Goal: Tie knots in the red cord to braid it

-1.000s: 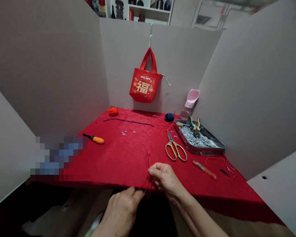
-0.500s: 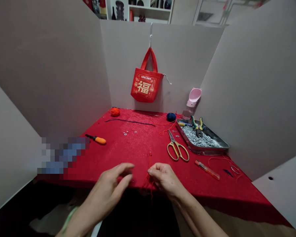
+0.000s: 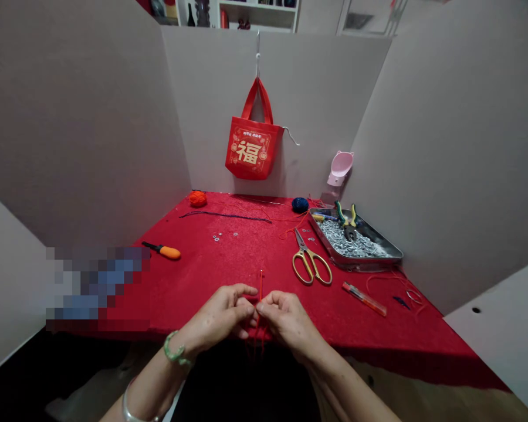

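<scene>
Curled left hand [image 3: 215, 313] sits against the thin red cord [image 3: 260, 287], hold hidden, can't tell; right hand [image 3: 288, 319] pinches it shut, tip upright, strands hanging past the red felt table [image 3: 180, 305]. Brass-handled steel scissors [image 3: 310, 264] lie untouched.

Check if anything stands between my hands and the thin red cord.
Nothing visible does. Your left hand and right hand meet at the thin red cord, which rises between them. The gold-handled scissors lie off to the right.
</scene>
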The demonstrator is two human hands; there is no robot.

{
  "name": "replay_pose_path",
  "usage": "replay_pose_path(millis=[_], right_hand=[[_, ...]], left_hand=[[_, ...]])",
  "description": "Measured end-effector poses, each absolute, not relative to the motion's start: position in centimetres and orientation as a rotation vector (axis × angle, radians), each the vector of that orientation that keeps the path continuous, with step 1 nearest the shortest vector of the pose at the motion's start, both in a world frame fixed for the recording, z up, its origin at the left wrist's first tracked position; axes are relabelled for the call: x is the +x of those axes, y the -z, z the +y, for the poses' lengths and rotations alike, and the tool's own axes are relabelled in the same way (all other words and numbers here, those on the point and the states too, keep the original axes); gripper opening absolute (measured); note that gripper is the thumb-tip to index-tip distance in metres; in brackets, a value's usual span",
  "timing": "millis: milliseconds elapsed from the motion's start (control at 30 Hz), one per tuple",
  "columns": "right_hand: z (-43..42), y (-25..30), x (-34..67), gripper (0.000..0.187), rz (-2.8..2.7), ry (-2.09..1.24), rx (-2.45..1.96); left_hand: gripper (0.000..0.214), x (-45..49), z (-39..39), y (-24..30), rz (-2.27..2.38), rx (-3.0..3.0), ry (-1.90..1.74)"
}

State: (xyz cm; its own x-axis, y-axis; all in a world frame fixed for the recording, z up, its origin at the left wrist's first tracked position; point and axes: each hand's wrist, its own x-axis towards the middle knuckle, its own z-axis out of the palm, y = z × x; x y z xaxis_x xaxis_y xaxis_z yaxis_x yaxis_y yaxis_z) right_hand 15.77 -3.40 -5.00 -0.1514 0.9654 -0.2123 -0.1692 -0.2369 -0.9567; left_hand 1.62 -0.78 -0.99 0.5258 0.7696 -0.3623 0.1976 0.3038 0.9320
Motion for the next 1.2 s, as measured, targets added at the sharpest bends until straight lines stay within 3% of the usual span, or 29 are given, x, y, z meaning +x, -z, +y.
replay_pose_path(millis=[267,767,1033,1200], right_hand=[[-4.1,5.8,16.1,0.025,-1.365,-1.278,-1.349],[-6.4,4.9,16.4,0.023,-1.716,-0.756,-1.537],[-9.5,5.3,15.2,0.022,-1.902,-0.01,-1.533],[-11.3,8.5,11.9,0.016,-2.149,0.069,-1.51]], left_hand=[[0.017,2.3,-0.9,2.6,1.049,1.113,-0.523],[0.025,4.0,-1.7,3.2,1.212,1.157,-0.744],[0.031,3.6,-1.9,2.6,1.16,1.133,-0.65],[0.028,3.3,-1.9,2.2,1.15,1.126,-0.651]])
